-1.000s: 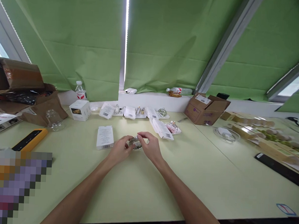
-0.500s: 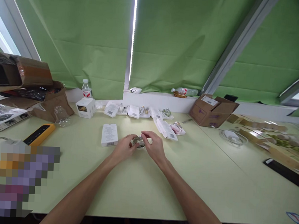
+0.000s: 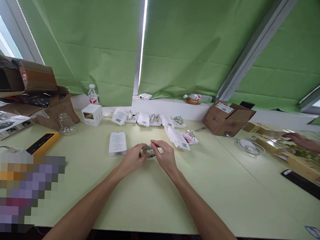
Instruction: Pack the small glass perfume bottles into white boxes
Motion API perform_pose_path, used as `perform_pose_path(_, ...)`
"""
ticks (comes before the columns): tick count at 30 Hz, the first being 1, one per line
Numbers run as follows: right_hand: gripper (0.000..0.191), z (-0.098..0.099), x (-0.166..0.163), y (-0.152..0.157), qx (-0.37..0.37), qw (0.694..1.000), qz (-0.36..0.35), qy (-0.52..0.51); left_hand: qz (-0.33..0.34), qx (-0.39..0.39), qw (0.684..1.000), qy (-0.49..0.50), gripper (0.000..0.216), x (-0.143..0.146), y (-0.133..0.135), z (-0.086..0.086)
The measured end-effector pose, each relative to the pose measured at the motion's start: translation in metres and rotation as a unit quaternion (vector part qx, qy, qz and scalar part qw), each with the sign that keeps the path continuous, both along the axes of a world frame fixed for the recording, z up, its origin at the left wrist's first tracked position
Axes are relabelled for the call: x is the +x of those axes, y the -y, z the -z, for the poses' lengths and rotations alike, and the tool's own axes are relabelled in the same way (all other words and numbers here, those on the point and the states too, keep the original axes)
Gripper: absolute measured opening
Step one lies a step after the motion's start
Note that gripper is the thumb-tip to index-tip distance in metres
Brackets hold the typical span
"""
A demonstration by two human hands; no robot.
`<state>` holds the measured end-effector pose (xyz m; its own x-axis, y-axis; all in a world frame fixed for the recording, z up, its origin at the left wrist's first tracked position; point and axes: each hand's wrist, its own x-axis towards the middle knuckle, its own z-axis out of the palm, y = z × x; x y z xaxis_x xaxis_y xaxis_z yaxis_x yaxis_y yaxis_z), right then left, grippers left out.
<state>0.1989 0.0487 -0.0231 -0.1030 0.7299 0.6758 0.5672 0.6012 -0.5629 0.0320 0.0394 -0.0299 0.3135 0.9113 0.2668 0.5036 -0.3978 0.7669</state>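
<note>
A small, round, clear glass perfume bottle point(image 3: 149, 152) sits low over the table between my hands. My left hand point(image 3: 134, 156) is closed on its left side. At the bottle's top right, my right hand point(image 3: 164, 155) has thumb and fingertips pinched together on its small neck or cap, which the fingers partly cover. Left of my hands lies a flat white box point(image 3: 118, 144) with printed text and a barcode. Behind them, a pink round bottle point(image 3: 189, 137) rests in a white tray beside an opened white carton point(image 3: 178, 137).
Along the back stand several small glass bottles in white trays, one a greenish bottle point(image 3: 178, 120). A white cube box point(image 3: 92, 115), orange power strip point(image 3: 43, 143) and cardboard box point(image 3: 227, 118) surround the work area. Another person's hand point(image 3: 303, 143) reaches over wooden crates at right.
Another person's hand has come in from the right edge over the crates. My hands stay almost still on the perfume bottle.
</note>
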Motion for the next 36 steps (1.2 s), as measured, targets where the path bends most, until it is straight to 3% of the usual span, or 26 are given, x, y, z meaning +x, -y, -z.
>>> perform_pose_path(17, 0.029, 0.01, 0.003, -0.001, 0.049, 0.995, 0.029, 0.083, -0.037, 0.069, 0.993, -0.09, 0.029, 0.001, 0.004, 0.0)
perform_pose_path(36, 0.028, 0.006, 0.0, 0.003, 0.053, 0.993, 0.043, 0.097, -0.039, 0.067, 0.993, -0.094, 0.029, 0.002, 0.005, 0.0)
